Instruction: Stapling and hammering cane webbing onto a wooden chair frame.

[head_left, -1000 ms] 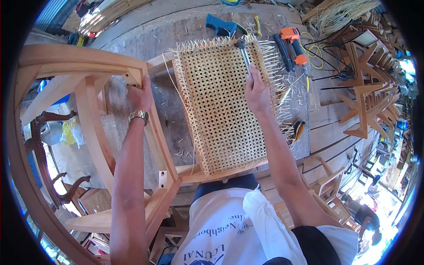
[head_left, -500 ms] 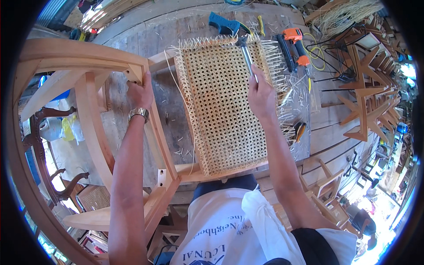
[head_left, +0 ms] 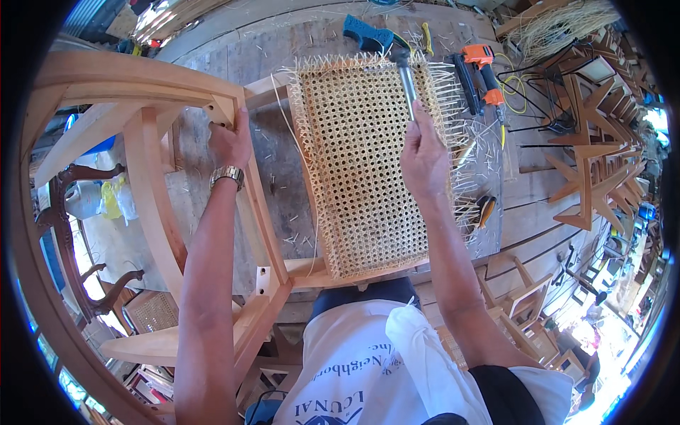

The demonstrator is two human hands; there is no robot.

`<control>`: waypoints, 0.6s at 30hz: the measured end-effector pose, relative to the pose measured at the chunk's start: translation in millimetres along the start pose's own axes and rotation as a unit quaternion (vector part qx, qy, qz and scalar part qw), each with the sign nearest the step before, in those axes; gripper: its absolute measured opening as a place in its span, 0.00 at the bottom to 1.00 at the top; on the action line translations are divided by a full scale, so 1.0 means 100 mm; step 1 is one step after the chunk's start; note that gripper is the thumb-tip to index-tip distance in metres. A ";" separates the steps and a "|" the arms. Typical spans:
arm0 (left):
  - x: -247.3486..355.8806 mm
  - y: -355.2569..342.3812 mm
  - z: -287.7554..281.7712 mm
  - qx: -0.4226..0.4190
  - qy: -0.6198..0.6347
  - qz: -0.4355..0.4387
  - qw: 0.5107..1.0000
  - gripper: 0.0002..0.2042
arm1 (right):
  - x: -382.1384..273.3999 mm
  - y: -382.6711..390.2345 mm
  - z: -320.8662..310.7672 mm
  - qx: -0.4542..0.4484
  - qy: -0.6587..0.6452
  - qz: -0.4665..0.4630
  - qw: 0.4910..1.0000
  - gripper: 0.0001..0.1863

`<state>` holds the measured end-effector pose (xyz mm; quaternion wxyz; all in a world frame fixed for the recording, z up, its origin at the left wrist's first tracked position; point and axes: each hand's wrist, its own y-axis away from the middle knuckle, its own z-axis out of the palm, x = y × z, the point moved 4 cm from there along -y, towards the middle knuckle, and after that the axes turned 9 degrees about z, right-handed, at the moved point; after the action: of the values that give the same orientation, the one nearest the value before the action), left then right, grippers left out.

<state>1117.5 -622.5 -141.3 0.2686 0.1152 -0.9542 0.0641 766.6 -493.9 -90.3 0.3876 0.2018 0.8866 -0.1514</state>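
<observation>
Right grip (head_left: 425,152): closed around hammer (head_left: 407,83), over cane panel (head_left: 361,170)
Left grip (head_left: 230,145): holding wooden frame (head_left: 266,212), left of panel
Nail gun (head_left: 489,75): right of panel

Daylight, fairly bright overall; cool bluish cast on the worktable (head_left: 276,202). Strongest glare lower R, blown out to white, bkgd detail there mostly lost; smaller hot spot far R edge. Sunlit streaks on planks (head_left: 170,20) upper L. Shadows soft under the chair frame (head_left: 131,71), darker btwn the legs. Cane panel (head_left: 368,177) evenly lit, weave reasonably sharp; hammer (head_left: 406,79) shaft glints, head a bit soft. Fisheye bends straight edges twd the rim, corners blk, bkgd fuzzy.
</observation>
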 end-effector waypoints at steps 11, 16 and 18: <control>-0.01 0.03 0.00 -0.007 0.006 -0.002 1.000 0.35 | 0.16 0.47 -0.19 -0.194 -0.068 0.194 0.959 0.12; -0.17 -0.07 0.15 0.034 0.029 0.007 0.999 0.35 | 0.54 0.85 -0.18 -0.388 -0.124 0.286 0.867 0.13; -0.26 -0.06 0.11 0.046 0.039 0.012 0.998 0.33 | 0.50 0.81 -0.20 -0.449 -0.080 0.283 0.844 0.15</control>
<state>1135.4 -625.8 -163.7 0.2991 0.1135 -0.9404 0.1154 761.4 -402.9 -124.0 0.5315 0.2347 0.7280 0.3639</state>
